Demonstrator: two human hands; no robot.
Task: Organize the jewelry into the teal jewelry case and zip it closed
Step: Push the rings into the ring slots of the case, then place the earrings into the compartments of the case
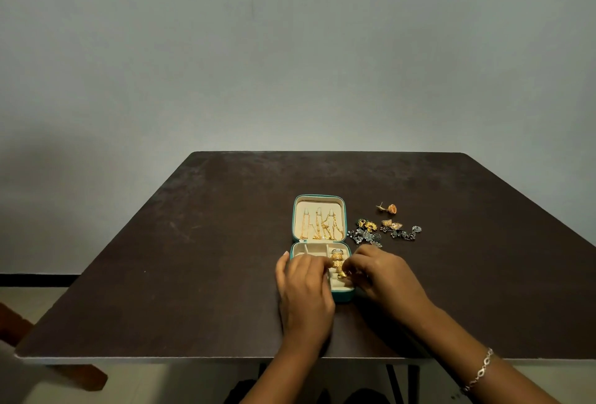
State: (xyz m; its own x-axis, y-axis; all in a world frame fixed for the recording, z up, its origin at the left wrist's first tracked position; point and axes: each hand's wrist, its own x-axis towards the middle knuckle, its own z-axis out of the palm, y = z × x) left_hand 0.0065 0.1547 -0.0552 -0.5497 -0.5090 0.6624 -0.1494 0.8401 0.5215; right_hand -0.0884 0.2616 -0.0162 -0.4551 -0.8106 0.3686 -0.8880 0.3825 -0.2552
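Now, on the dark brown desk (193,242), the left hand (304,290) curls over the open teal zip-up jewelry case (319,196), its grip pinching the gold bell-shaped earrings (337,263) in the cream lower tray. Thin gold chains (322,226) hang in the lid. The right hand (387,278), a silver bracelet (480,371) on its wrist, pinches the same earrings from the other side. A pile of loose silver and gold jewelry (383,229) lies just right of the case.

Wide open room lies on the table (193,242) left of and behind the open case (317,202). Loose earrings (383,229) crowd its right side. The left hand (306,290) and right hand (383,278) cover its near half.
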